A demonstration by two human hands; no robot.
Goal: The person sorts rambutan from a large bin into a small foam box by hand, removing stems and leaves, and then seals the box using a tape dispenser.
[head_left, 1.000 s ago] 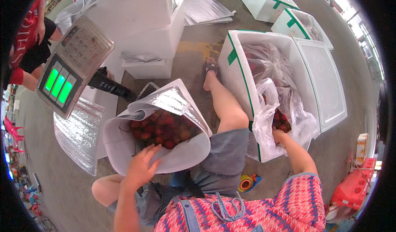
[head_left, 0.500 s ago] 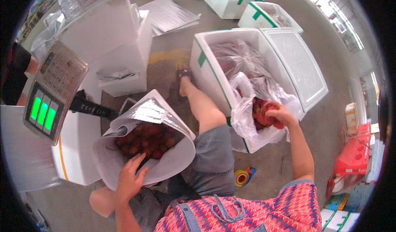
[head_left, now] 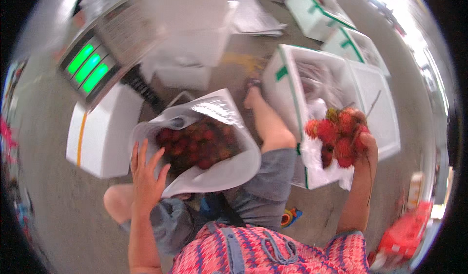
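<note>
I see the left hand (head_left: 147, 176) spread, empty, by the white liner (head_left: 226, 174); my right hand (head_left: 369, 150) grips a red, hairy fruit bunch (head_left: 340, 133), roundish, long axis unclear, one thin stem pointing away rightward, above the open foam box (head_left: 288, 91).

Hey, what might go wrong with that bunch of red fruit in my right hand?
Loose fruit might drop: your right hand holds the red fruit bunch from one side. 
Its thin protruding stem could snag on the nearby clear plastic bag. 
The tape roll on the floor near your leg might get stepped on.
</note>
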